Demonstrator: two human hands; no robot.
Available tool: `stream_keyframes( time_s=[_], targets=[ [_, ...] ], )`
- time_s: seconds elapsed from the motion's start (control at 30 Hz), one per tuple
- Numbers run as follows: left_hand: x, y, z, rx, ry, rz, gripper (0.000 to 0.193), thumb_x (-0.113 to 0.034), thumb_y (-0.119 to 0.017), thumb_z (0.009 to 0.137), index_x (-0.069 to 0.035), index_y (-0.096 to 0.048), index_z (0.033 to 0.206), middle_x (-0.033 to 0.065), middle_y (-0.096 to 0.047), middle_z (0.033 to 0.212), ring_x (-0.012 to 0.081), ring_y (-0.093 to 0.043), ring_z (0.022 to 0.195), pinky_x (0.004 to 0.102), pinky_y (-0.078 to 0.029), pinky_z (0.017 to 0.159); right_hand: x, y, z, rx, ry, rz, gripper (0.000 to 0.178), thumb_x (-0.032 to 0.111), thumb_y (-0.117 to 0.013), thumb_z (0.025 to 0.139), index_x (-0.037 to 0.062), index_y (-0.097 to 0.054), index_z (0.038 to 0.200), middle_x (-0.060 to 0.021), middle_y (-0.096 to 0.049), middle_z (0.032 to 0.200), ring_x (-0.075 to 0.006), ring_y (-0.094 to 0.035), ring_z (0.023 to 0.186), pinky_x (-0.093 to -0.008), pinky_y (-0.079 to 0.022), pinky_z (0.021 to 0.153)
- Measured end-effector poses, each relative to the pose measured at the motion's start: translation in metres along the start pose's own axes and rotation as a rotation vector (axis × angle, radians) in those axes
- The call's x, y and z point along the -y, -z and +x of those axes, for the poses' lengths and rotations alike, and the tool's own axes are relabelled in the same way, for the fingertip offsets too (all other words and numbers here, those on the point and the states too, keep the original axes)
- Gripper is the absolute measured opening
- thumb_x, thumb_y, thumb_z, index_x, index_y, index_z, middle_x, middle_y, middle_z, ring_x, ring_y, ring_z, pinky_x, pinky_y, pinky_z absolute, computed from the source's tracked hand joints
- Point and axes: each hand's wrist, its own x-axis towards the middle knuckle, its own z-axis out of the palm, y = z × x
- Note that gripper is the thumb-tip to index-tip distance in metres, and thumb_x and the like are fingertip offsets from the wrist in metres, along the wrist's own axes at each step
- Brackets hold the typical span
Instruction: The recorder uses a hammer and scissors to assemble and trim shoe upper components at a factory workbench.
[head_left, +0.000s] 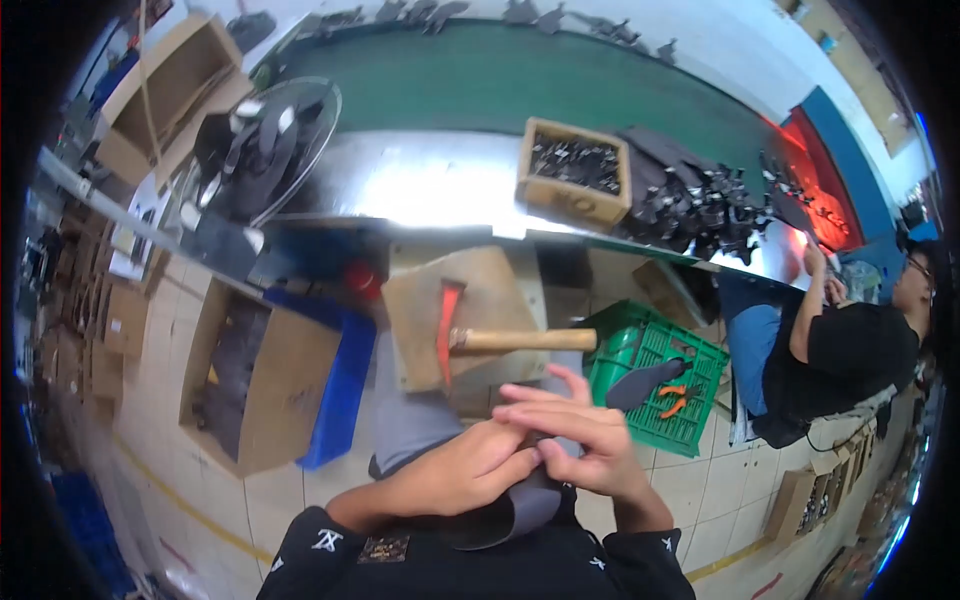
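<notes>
Close to my body, my left hand point(470, 468) is closed around a dark grey, flat, sole-shaped piece point(535, 508). The piece's rounded end sticks out below my fingers; its upper part is hidden by my hands. My right hand point(595, 440) meets the left one, with thumb and fingers at the piece's covered end and some fingers stretched out. Whether a small part sits between the fingertips cannot be made out. Just beyond my hands, a hammer point(520, 340) with a red head and wooden handle lies on a brown board point(410, 300).
To the right, a green crate point(650, 345) bears a dark sole-shaped piece point(645, 385) and orange-handled pliers point(682, 398). A wooden box point(570, 205) of small metal parts stands on the metal bench beside a green conveyor belt point(480, 80). A cardboard box point(285, 390) stands left; a co-worker point(850, 335) sits right.
</notes>
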Motion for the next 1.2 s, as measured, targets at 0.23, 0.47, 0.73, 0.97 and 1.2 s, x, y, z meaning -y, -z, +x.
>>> stream_keyframes(
  time_s=[0.23,0.47,0.73,0.97,1.2],
  targets=[
    [0.035,-0.008,0.014,-0.016,0.189,-0.468,0.065,-0.037,-0.049,0.101,-0.003,-0.023,0.150,0.0210,-0.042,0.142,0.0323,-0.055,0.123,0.0375,-0.041,0.107,-0.020,0.006,-0.013,-0.185,0.067,-0.081,0.023,0.001,-0.062,0.082,-0.0002,-0.071,0.103,-0.0126,-0.074,0.102,-0.0308,-0.068,0.108,-0.0557,-0.037,0.109],
    [0.041,0.008,-0.001,0.167,0.310,-0.753,0.083,-0.018,-0.069,0.090,-0.007,-0.018,0.155,0.0206,-0.052,0.134,0.0251,-0.058,0.120,0.0364,-0.046,0.102,-0.050,0.031,-0.019,-0.481,0.003,-0.201,0.016,-0.003,-0.061,0.080,-0.0010,-0.070,0.093,-0.0128,-0.072,0.093,-0.0291,-0.070,0.102,-0.0428,-0.051,0.096],
    [-0.002,0.057,0.020,-0.489,-0.055,-0.166,0.036,-0.008,-0.069,0.087,0.001,-0.059,0.120,0.0081,-0.067,0.109,0.0181,-0.062,0.104,0.0329,-0.049,0.094,-0.083,0.133,0.059,-0.621,-0.022,-0.640,0.041,0.026,-0.068,0.090,-0.0023,-0.063,0.118,-0.0229,-0.065,0.114,-0.0373,-0.064,0.104,-0.0416,-0.050,0.091],
    [0.000,0.255,-0.015,-1.316,-0.172,0.319,0.064,-0.026,-0.064,0.096,0.005,-0.036,0.145,0.0205,-0.049,0.139,0.0257,-0.053,0.124,0.0353,-0.041,0.104,-0.161,0.303,0.118,-0.611,-0.447,-1.275,0.049,0.040,-0.065,0.089,-0.0014,-0.061,0.114,-0.0229,-0.061,0.112,-0.0400,-0.058,0.108,-0.0474,-0.050,0.090],
    [-0.004,0.200,-0.028,-1.522,-0.266,0.742,0.042,-0.011,-0.058,0.094,0.002,-0.051,0.133,0.0170,-0.052,0.137,0.0300,-0.047,0.130,0.0388,-0.034,0.111,-0.099,0.278,0.183,-0.660,-0.053,-0.950,0.019,0.015,-0.065,0.082,0.0042,-0.064,0.098,-0.0159,-0.065,0.099,-0.0345,-0.063,0.095,-0.0450,-0.050,0.084]
  ],
)
